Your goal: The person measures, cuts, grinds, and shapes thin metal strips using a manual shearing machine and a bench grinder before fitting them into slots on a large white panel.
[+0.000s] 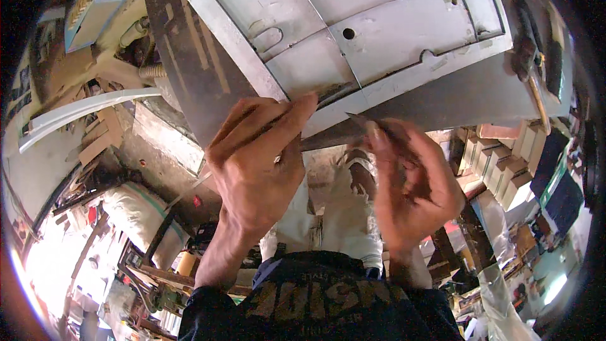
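A pale, scuffed panel (pixel 385 38) with dark grooves and a round hole lies tilted on a dark tabletop (pixel 435 104). My left hand (pixel 255 158) is at the panel's near corner, fingers curled together and the index finger reaching over the panel's edge. Whatever it pinches, if anything, is hidden. Beside that fingertip a dark narrow strip (pixel 336 93) shows on the panel. To the right, just off the panel's near edge, my right hand (pixel 413 183) pinches a small dark pointed piece (pixel 358 117) between thumb and fingers, its tip toward the panel.
A hammer (pixel 540 104) with a wooden handle rests at the table's right end. Stacked boxes or boards (pixel 502 164) stand below it on the right. On the left are a stuffed white sack (pixel 142 218), a long white strip (pixel 88 113) and a cluttered floor.
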Demonstrator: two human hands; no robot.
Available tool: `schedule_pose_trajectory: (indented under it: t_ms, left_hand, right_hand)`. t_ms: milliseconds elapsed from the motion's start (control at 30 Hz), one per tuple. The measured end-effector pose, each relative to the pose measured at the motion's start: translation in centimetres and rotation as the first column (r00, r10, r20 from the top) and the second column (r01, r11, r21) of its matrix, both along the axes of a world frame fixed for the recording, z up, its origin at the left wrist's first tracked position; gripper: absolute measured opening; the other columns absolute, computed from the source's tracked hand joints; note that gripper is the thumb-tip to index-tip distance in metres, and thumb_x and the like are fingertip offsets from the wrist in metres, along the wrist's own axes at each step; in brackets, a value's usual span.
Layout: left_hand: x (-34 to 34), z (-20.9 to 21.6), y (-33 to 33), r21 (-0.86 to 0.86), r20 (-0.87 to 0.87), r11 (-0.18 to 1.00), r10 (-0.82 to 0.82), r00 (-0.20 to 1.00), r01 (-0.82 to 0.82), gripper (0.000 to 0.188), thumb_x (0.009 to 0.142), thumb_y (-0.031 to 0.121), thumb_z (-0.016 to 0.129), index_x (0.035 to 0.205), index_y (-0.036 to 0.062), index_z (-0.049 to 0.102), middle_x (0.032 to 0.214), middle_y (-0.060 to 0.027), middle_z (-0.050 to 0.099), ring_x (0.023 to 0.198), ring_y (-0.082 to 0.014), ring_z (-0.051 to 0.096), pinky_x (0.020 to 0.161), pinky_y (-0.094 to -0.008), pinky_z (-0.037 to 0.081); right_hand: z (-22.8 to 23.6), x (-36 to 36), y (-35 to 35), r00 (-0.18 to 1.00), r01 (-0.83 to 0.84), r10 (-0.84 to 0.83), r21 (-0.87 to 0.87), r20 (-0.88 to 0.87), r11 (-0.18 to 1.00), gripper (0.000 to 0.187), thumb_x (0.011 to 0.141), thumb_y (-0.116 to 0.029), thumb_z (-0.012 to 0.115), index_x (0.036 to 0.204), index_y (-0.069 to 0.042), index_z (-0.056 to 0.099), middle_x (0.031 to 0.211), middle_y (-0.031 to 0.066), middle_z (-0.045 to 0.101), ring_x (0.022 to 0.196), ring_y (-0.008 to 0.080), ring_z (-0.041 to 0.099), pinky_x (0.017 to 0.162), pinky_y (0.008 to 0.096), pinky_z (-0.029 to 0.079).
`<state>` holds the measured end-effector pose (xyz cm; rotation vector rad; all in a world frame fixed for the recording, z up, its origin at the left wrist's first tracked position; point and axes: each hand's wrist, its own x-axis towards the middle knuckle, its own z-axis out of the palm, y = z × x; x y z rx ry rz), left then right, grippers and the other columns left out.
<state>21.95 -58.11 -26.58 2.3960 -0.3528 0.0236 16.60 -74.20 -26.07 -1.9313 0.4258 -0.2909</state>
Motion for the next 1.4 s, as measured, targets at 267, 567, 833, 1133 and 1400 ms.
schedule_pose_trajectory:
  t_ms: [267,567,833,1133,1400]
  left_hand:
    - [0.0,0.1,0.1,-0.020,-0.029,1.000,-0.014,0.999,0.013,0.050,0.058,-0.013,0.068,0.104,0.0051,0.075,0.083,-0.0079,0.066,0.077,-0.0240,0.064,0.067,-0.0336,0.054]
    - [0.1,0.1,0.3,-0.051,-0.054,0.998,-0.029,0.998,0.026,0.051,0.058,-0.012,0.068,0.106,0.0036,0.074,0.083,-0.0087,0.066,0.077,-0.0247,0.063,0.067,-0.0341,0.054]
    - [0.1,-0.1,0.2,-0.066,-0.038,0.998,-0.021,0.999,0.018,0.050,0.059,-0.012,0.067,0.106,0.0035,0.074,0.085,-0.0095,0.067,0.077,-0.0252,0.064,0.067,-0.0350,0.054]
    - [0.4,0.5,0.3,-0.081,-0.127,0.997,-0.024,0.992,0.014,0.050,0.059,-0.012,0.065,0.106,0.0028,0.074,0.085,-0.0102,0.067,0.078,-0.0272,0.065,0.067,-0.0351,0.054]
    - [0.1,1.1,-0.1,-0.001,-0.133,1.000,0.003,0.991,-0.003,0.045,0.063,-0.011,0.063,0.103,0.0051,0.075,0.083,-0.0097,0.066,0.078,-0.0279,0.065,0.068,-0.0368,0.054]
  right_hand:
    - [-0.8,1.2,1.9,0.994,-0.087,0.099,-0.206,0.046,0.975,0.016,0.080,0.009,0.073,0.093,0.003,0.066,0.092,0.0139,0.074,0.082,0.0146,0.070,0.074,0.0255,0.055]
    - [-0.5,1.9,1.8,0.990,-0.116,0.133,-0.275,0.044,0.955,0.015,0.078,0.009,0.074,0.089,0.002,0.066,0.086,0.0126,0.074,0.076,0.0141,0.070,0.070,0.0247,0.054]
    - [-0.4,2.1,1.9,0.990,-0.133,0.143,-0.297,0.012,0.945,0.014,0.080,0.009,0.075,0.088,0.001,0.066,0.083,0.0114,0.073,0.074,0.0135,0.070,0.067,0.0253,0.055]
    - [0.7,2.7,2.7,0.990,-0.138,0.132,-0.396,-0.042,0.908,0.015,0.077,0.009,0.075,0.085,-0.001,0.067,0.078,0.0107,0.073,0.070,0.0149,0.071,0.066,0.0258,0.055]
    - [1.2,2.6,1.7,0.970,-0.028,0.076,-0.205,0.233,0.978,0.019,0.077,0.011,0.075,0.090,0.002,0.065,0.082,0.0128,0.073,0.075,0.0156,0.072,0.066,0.0261,0.056]
